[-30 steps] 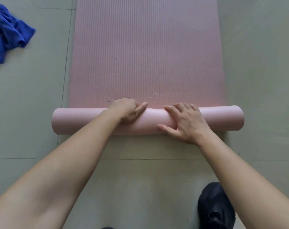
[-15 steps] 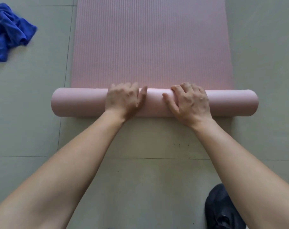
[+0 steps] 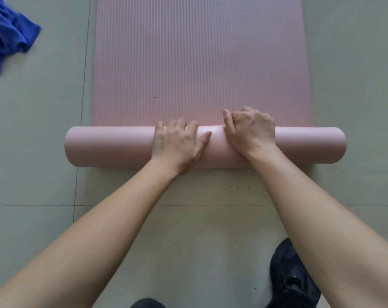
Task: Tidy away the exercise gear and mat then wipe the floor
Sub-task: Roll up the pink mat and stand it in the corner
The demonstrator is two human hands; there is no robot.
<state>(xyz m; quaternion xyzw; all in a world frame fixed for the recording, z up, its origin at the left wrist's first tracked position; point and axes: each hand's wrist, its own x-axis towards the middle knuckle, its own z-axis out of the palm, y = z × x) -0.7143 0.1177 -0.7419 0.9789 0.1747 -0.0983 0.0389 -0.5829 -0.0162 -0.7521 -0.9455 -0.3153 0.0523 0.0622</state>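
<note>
Since half a sec back my right hand [image 3: 250, 132] has gone from lying flat to knuckles up, fingers hooked over the far side of the roll. My left hand [image 3: 177, 144] lies flat, fingers straight, pressing on top & gripping nothing.

Grey-green tiled floor [image 3: 33, 218]: not wiped yet, I reckon, w/ dark specks showing just behind the roll.

Pink ribbed foam exercise mat [image 3: 199, 63]: the near end is wound into a tube [image 3: 110, 147] lying crosswise in front of me. The flat part runs out of view at the top, so rolling is far from done.

Crumpled blue cloth [image 3: 8, 41]: on the floor well off to the left, untouched, prob. for the wipe.

Black shoe [image 3: 293, 278]: bottom right.

No other exercise gear in view, so can't tell if that part's done.
</note>
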